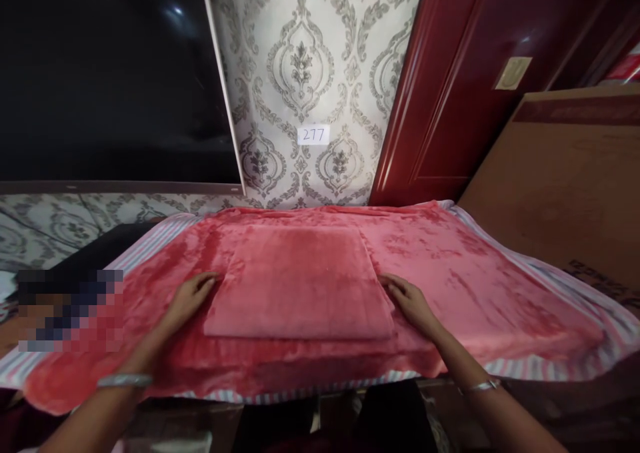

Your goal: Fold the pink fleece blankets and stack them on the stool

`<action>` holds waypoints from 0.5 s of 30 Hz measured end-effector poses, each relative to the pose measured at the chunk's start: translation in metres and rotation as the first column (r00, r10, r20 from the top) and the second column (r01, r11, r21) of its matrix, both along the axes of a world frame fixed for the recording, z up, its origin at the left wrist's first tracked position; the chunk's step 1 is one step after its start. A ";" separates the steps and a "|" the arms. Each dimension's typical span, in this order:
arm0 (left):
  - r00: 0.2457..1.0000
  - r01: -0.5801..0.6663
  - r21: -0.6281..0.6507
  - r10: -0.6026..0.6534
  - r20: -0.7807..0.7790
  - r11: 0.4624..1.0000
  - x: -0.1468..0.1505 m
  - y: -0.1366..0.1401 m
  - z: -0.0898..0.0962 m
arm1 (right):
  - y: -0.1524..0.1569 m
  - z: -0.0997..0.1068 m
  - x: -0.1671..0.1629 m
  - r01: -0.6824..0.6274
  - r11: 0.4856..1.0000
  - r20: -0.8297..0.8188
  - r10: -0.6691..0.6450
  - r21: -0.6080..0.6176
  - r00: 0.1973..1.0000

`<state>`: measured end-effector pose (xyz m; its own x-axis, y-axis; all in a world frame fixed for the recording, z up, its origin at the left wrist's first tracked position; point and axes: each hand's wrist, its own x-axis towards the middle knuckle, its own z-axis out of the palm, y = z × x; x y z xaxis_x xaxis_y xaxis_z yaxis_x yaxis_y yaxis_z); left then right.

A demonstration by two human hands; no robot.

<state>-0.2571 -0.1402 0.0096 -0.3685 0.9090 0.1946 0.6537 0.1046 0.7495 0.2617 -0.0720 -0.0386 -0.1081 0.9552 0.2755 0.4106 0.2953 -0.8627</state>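
One folded pink cloth [300,283]; left hand [191,296], right hand [409,301] beside opposite edges.

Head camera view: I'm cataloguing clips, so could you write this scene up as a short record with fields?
Folded cloth: pink, flat on a pink spread
Spread's edges: striped cloth showing
Left hand: at the folded cloth's left side; contact unclear
Right hand: at its right side; contact unclear
Wrists: a band on each
Wall label: 277
Background: dark screen left, cardboard box right
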 end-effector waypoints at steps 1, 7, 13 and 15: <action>0.999 -0.027 -0.022 0.028 0.041 0.999 0.003 0.006 0.003 | 0.003 0.003 -0.002 0.020 1.000 -0.002 -0.020 -0.022 1.000; 0.992 -0.052 -0.075 0.060 0.108 0.996 0.033 0.031 0.012 | -0.006 0.017 -0.025 0.130 0.991 0.042 -0.129 -0.025 0.991; 0.992 -0.076 0.056 0.070 0.109 0.996 0.034 -0.002 -0.005 | -0.049 0.011 -0.019 0.229 0.963 -0.050 -0.225 0.139 0.973; 0.986 -0.116 0.039 0.111 0.122 0.992 0.033 -0.018 -0.008 | -0.058 0.010 -0.017 0.192 0.977 -0.109 -0.182 0.096 0.977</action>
<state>-0.2237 -0.1586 0.0018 -0.4920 0.8511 0.1832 0.5448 0.1368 0.8273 0.2442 -0.1304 -0.0285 0.1026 0.9209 0.3762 0.3816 0.3128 -0.8698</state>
